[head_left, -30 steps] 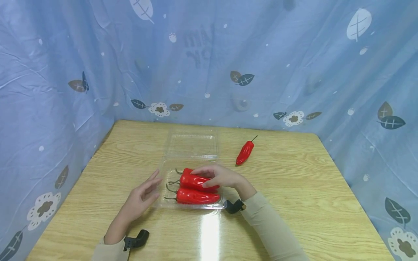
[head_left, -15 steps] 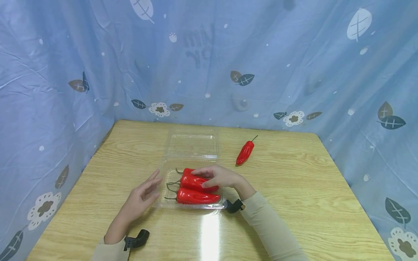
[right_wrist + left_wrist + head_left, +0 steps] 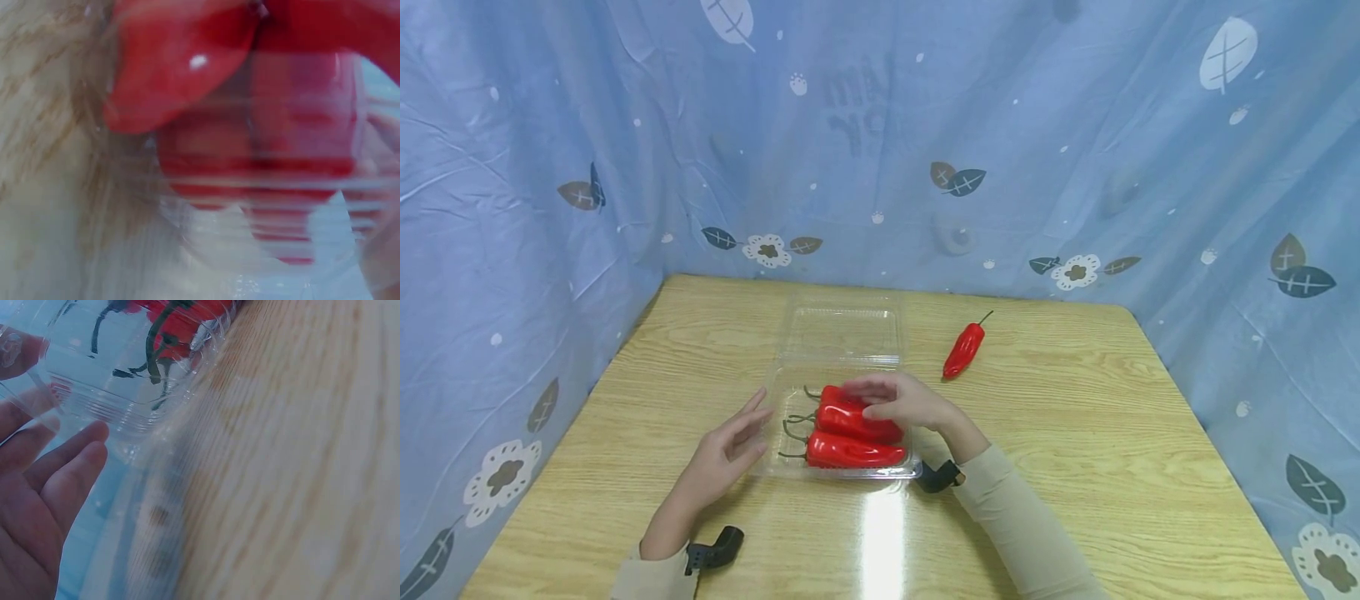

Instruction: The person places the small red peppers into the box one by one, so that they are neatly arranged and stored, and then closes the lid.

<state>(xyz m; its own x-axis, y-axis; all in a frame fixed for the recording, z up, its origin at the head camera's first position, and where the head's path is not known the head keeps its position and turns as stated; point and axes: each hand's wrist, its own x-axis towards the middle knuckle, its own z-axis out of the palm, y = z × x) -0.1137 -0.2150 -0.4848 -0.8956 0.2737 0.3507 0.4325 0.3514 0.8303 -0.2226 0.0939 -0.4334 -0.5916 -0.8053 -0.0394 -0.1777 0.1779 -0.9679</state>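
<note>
A clear plastic clamshell box (image 3: 865, 473) sits on the table, its lid (image 3: 844, 333) folded back. Several long red peppers lie in it, stems toward the left; a front pepper (image 3: 850, 451) is nearest the front rim, and another pepper (image 3: 848, 422) lies behind it. My right hand (image 3: 912, 402) is over the back peppers, thumb and fingers spread apart; the fingers are blurred and partly cover the rearmost pepper. My left hand (image 3: 724, 457) is at the box's left side with loosely extended fingers. Green stems (image 3: 153, 347) show through the plastic in the left wrist view.
One loose red pepper (image 3: 963, 350) lies on the wooden table (image 3: 1060, 417), right of the lid. Behind and along both sides hangs a blue patterned curtain (image 3: 880, 167). A black wrist camera mount (image 3: 938, 477) overlaps the box's right front corner.
My right hand's fingers have lifted slightly from the back pepper and shifted a little to the right, with the thumb now higher. The left hand, box and loose pepper look the same.
</note>
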